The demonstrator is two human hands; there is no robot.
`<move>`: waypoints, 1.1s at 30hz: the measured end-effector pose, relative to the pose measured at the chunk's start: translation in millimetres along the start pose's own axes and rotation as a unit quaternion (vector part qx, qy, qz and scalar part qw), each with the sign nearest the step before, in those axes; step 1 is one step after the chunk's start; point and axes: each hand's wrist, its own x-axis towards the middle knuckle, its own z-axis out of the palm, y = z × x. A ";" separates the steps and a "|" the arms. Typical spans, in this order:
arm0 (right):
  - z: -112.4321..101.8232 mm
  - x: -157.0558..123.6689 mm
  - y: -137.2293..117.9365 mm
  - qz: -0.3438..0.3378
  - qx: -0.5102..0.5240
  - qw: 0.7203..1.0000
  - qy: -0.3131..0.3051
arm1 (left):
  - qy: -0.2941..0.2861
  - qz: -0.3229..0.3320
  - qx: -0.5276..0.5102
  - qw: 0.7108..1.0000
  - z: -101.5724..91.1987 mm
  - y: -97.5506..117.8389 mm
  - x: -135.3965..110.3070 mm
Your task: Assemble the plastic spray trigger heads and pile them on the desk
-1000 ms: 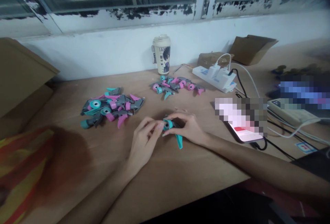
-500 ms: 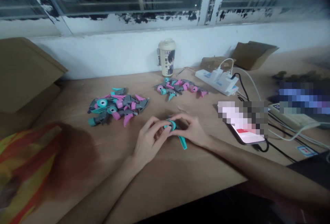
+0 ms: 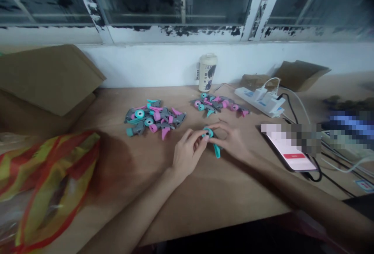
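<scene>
A grey and teal trigger spray head (image 3: 216,151) is held between my two hands, over the middle of the table. Its teal collar (image 3: 208,132) faces left, and its teal trigger points down toward me. My left hand (image 3: 188,150) pinches at the collar with thumb and fingertips, where a small dark spot shows. From the right, my right hand (image 3: 232,139) grips the grey body with curled fingers, which hide most of it. Beyond my left hand lies a pile of similar grey, teal and pink spray heads (image 3: 156,117). A second pile of spray heads (image 3: 219,103) sits farther back.
A coffee cup (image 3: 208,73) stands against the wall. To the right are a power strip (image 3: 260,100) with plugs and a phone (image 3: 292,149) on a cable. Cardboard boxes (image 3: 55,78) and a yellow-red plastic bag (image 3: 58,184) occupy the left side.
My view has turned left, so the whole scene sits farther right and slightly lower. Both hands keep hold of the same spray head; their grip looks much the same.
</scene>
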 end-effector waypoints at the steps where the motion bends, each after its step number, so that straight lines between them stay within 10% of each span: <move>1: 0.0 9.3 -0.8 0.000 -0.006 1.000 0.010 | 0.023 -0.026 -0.022 0.999 0.3 -3.2 1.3; 7: 3.9 53.0 -15.3 -0.019 0.076 0.996 0.044 | 0.103 -0.152 -0.170 0.968 2.0 -16.7 9.0; 16: 14.6 45.7 -40.6 -0.047 0.031 0.998 0.013 | 0.125 -0.218 -0.357 0.900 2.9 -21.7 14.3; 24: 5.5 31.3 -22.1 -0.079 -0.066 0.993 -0.050 | -0.008 -0.198 -0.361 0.911 -0.1 -23.1 16.3; 33: 14.5 84.8 -11.4 -0.062 -0.145 0.987 -0.035 | 0.014 -0.261 -0.388 0.884 5.7 -21.5 16.3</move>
